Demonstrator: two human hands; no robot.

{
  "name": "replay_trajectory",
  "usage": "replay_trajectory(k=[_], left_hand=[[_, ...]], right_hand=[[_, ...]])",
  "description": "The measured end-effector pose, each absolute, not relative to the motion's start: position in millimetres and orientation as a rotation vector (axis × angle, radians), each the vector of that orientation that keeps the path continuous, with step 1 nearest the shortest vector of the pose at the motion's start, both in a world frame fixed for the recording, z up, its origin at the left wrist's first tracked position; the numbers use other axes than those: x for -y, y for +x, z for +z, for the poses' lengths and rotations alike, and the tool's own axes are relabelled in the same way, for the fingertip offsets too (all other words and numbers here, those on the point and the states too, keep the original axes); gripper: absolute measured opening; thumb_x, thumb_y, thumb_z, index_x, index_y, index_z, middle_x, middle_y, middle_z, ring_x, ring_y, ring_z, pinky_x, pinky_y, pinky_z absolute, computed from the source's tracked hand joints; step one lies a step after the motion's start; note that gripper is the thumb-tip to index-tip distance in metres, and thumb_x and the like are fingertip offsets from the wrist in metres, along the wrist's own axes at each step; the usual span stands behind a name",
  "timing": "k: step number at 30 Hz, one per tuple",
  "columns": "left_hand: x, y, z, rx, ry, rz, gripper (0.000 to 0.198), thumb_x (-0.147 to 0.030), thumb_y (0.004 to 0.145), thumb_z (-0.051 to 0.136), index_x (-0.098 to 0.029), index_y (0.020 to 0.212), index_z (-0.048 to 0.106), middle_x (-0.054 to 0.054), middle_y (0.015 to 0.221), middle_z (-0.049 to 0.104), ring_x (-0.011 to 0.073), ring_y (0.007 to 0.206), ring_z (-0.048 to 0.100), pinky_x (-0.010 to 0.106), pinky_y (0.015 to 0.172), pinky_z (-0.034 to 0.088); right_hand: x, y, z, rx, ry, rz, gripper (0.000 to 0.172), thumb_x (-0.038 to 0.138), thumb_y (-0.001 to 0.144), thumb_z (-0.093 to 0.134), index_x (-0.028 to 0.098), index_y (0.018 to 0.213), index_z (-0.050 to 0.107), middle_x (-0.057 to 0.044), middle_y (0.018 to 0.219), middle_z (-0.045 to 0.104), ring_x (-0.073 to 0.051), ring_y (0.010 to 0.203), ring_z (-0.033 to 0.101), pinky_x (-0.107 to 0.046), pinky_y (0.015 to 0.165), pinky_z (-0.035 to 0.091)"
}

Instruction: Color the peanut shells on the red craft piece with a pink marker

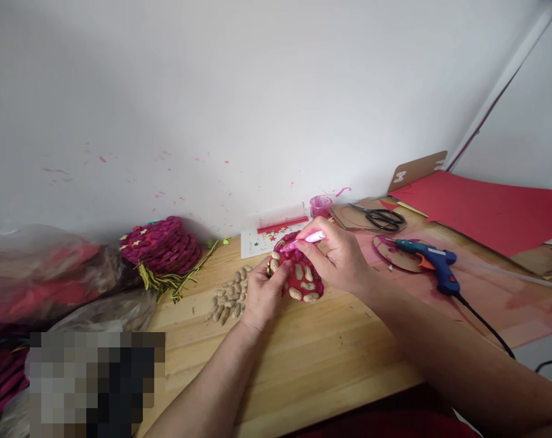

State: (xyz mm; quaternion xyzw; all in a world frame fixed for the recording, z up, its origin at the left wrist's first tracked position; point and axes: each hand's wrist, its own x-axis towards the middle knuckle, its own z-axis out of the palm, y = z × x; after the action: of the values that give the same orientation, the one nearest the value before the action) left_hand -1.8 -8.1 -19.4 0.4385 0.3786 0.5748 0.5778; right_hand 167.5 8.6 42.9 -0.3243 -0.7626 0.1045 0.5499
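My left hand (265,291) grips the left edge of a red round piece (296,278), its thumb lying over the face. Several peanuts in their shells (310,297) sit on that face, and the rim looks dark pink and bumpy. Between the fingers of my right hand (337,255) is a slim paintbrush (313,238) with a white handle and a pink-stained front part. Its tip meets the upper left part of the round piece; the exact contact is too small to make out. Left of my left hand lies a loose heap of peanuts (230,295) on the wooden table (303,371).
A pink-stained cup (320,205), black scissors (383,218) and a blue glue gun (428,258) with a black cord stand or lie behind and to the right. Red sheets (490,210) are at far right. Left are stacked purple braided discs (173,246) and plastic bags (52,267).
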Motion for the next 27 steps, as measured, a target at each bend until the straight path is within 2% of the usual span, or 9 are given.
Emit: replay_trajectory(k=[8,12,18,27], left_hand=[[11.6,4.8,-4.2,-0.858,0.889,1.340,0.042,-0.047,0.064,0.095,-0.015,0.081,0.075,0.000,0.067,0.068,0.0112,0.057,0.057,0.024,0.058,0.050],[13.3,6.8,0.0,-0.846,0.821,1.341,0.044,-0.045,0.057,0.099,-0.015,0.080,0.076,0.001,0.066,0.069,0.0132,0.059,0.062,0.025,0.061,0.053],[13.5,8.3,-0.2,-0.814,0.804,1.350,0.042,-0.043,0.057,0.099,-0.015,0.077,0.076,0.001,0.067,0.072,0.0127,0.057,0.062,0.025,0.061,0.054],[13.1,8.0,-1.5,-0.806,0.789,1.344,0.043,-0.042,0.058,0.099,-0.014,0.083,0.078,0.004,0.072,0.076,0.0158,0.062,0.068,0.030,0.070,0.058]], right_hand=[[-8.5,167.8,42.3,1.810,-0.766,0.250,0.004,0.023,0.098,0.066,0.023,0.095,0.063,-0.001,0.088,0.074,-0.015,0.081,0.070,-0.027,0.074,0.052],[-8.9,168.6,44.0,1.766,-0.754,0.270,0.005,0.021,0.099,0.064,0.024,0.095,0.062,0.001,0.087,0.074,-0.013,0.079,0.070,-0.025,0.072,0.052],[-11.4,169.0,41.4,1.810,-0.771,0.268,0.004,0.023,0.097,0.067,0.024,0.095,0.064,0.000,0.088,0.074,-0.014,0.079,0.070,-0.027,0.073,0.053],[-14.4,171.8,43.5,1.778,-0.773,0.275,0.004,0.023,0.097,0.067,0.024,0.094,0.064,0.001,0.086,0.075,-0.014,0.076,0.070,-0.026,0.069,0.053]])
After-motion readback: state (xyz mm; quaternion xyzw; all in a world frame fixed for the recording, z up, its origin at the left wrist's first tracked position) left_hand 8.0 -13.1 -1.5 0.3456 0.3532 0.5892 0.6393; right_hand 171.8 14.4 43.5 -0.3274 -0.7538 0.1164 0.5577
